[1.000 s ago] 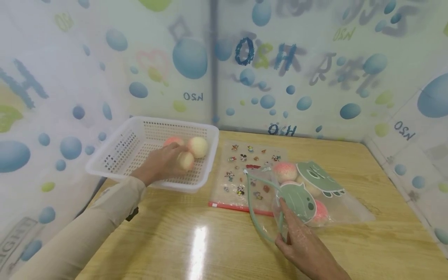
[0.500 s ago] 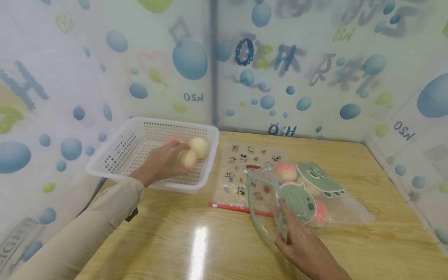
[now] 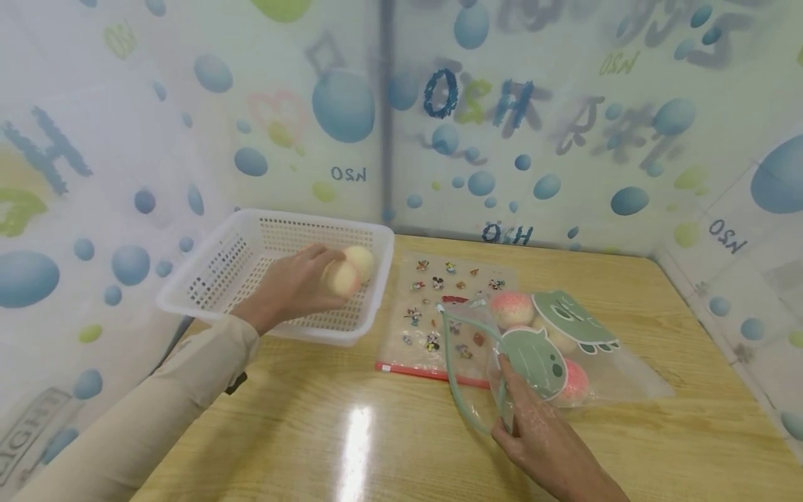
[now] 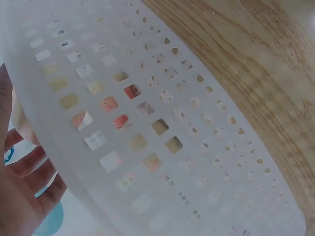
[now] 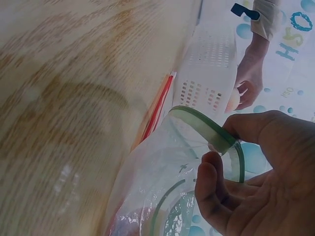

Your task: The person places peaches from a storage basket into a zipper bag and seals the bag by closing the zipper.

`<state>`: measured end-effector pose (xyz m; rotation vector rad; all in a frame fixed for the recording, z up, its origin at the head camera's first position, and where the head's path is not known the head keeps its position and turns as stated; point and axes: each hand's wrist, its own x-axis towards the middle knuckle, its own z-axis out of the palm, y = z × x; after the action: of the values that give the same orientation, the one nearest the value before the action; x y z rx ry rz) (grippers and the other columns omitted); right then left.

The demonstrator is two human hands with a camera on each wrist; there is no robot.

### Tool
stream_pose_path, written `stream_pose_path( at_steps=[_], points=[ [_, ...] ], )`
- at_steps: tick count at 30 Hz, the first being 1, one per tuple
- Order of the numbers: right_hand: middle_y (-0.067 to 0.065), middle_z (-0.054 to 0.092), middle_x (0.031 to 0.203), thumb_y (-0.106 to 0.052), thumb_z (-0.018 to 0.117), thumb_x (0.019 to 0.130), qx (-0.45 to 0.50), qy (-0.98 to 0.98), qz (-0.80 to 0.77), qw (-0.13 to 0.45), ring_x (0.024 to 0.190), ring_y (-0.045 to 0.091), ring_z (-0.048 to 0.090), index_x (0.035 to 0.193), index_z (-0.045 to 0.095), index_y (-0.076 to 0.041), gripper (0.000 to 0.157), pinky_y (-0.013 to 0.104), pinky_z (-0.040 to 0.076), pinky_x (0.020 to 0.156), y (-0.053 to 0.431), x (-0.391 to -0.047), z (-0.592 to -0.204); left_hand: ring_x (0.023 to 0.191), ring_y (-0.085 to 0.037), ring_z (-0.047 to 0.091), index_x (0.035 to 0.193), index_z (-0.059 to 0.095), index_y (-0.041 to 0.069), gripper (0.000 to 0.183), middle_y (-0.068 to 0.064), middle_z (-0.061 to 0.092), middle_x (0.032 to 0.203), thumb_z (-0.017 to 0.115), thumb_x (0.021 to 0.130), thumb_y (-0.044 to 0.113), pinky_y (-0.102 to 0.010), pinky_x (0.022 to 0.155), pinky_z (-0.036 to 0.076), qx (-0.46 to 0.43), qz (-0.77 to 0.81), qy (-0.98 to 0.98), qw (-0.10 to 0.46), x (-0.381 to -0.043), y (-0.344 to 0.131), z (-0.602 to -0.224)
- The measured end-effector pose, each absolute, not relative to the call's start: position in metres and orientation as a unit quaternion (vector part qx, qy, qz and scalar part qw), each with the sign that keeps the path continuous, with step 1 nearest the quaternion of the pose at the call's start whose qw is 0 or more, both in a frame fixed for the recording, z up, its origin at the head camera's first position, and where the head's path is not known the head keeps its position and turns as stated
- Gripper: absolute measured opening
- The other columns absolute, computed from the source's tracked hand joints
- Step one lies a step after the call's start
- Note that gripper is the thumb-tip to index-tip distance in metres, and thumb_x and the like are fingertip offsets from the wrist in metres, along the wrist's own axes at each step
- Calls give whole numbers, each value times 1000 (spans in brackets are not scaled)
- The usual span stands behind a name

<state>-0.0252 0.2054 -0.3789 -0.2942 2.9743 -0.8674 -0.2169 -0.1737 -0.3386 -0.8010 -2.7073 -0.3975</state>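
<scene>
My left hand (image 3: 291,284) holds a pale yellow-pink peach (image 3: 344,279) over the white plastic basket (image 3: 314,335). Just behind it another peach (image 3: 362,261) is partly covered. Through the holed basket wall (image 4: 147,110), the left wrist view shows patches of yellow and red; the left fingers (image 4: 37,169) curl beyond the rim. On the right, my right hand (image 3: 548,443) pinches the green-edged mouth of a clear zip bag (image 3: 633,376) and keeps it open toward the basket. Several peaches (image 3: 511,308) lie inside this bag, partly hidden by its green animal prints. The right wrist view shows thumb and fingers on the green edge (image 5: 204,125).
A flat clear zip bag (image 3: 401,335) with small cartoon figures and a red slider strip lies on the wooden table (image 3: 301,432), partly under the green-edged bag. Curtain-like walls (image 3: 426,181) with blue dots stand behind and at both sides.
My left hand has lifted the peach slightly and shifted it to the right, now covering the redder peach behind it. The right hand stays in place on the bag's edge.
</scene>
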Motion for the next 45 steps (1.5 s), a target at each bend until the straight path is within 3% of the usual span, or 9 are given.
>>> stream_pose_path(
  at_steps=[17, 24, 28, 36, 45],
  points=[
    [12, 58, 130, -5, 74, 83, -89, 955, -283, 23, 60, 1, 47, 163, 21, -13, 97, 22, 44, 53, 206, -25, -380, 86, -33, 67, 126, 64, 9, 71, -14, 66, 115, 88, 70, 45, -48, 71, 57, -298, -161, -919, 201, -209, -164, -332],
    [11, 58, 127, -4, 74, 83, -91, 955, -280, 24, 59, 1, 47, 163, 20, -14, 97, 22, 44, 52, 206, -25, -379, 90, -32, 67, 124, 65, 8, 70, -14, 66, 116, 87, 69, 45, -46, 72, 57, -347, -170, -888, 249, -206, -157, -333],
    [10, 59, 122, -4, 74, 83, -91, 957, -273, 19, 59, 1, 46, 162, 22, -11, 96, 22, 43, 51, 206, -26, -379, 94, -32, 65, 122, 66, 7, 69, -14, 66, 115, 86, 68, 45, -49, 79, 55, -376, -169, -869, 273, -204, -150, -331],
    [12, 59, 122, -3, 74, 82, -90, 957, -275, 17, 58, 1, 46, 162, 23, -10, 94, 22, 43, 51, 206, -25, -380, 82, -24, 66, 121, 66, 7, 71, -11, 66, 111, 85, 68, 49, -38, 64, 55, -421, -171, -842, 292, -196, -130, -332],
    [12, 58, 125, -1, 73, 81, -107, 954, -280, -9, 59, 0, 45, 161, 25, -10, 94, 21, 43, 52, 205, -24, -385, 82, -25, 66, 121, 67, 9, 69, -8, 66, 111, 83, 68, 50, -38, 67, 55, -445, -170, -829, 294, -185, -110, -333]
  ],
)
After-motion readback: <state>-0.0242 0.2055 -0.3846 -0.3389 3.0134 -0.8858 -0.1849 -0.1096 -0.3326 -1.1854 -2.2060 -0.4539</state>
